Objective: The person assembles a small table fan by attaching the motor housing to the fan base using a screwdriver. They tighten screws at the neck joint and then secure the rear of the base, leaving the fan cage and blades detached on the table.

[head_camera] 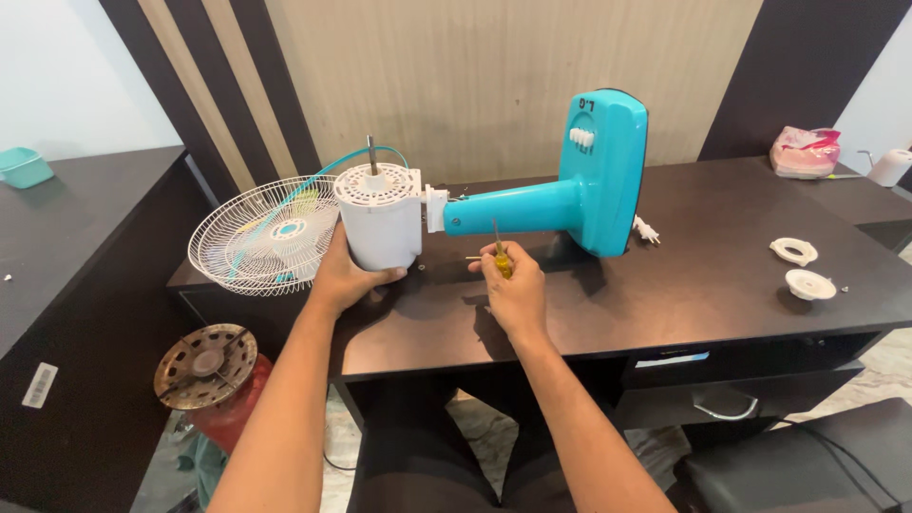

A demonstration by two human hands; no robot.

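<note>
Left hand: left hand [344,275], left of centre in the frame, wraps around the lower side of the white motor housing [380,220], fingers closed on it.
Right hand: right hand [513,285], at the centre, is closed on a screwdriver [499,252] with a yellow handle, its shaft pointing up toward the neck of the fan.
Motor housing: white cylinder, upright near the front left of the dark desk [722,275], with a vented top and a metal shaft [371,154] rising from it.
Fan body: turquoise neck and base [570,195] lie on their side, joined to the housing and stretching right toward the upper middle of the frame.
Grille: white wire fan guard [266,233] leans just left of the housing, overhanging the desk edge.
Right side of desk: two white round plastic parts [803,268] lie well apart from the hands.
Upper right: pink packet [806,152] on the desk's far end.
Lower left: rusty round metal disc [205,366] below the desk.
</note>
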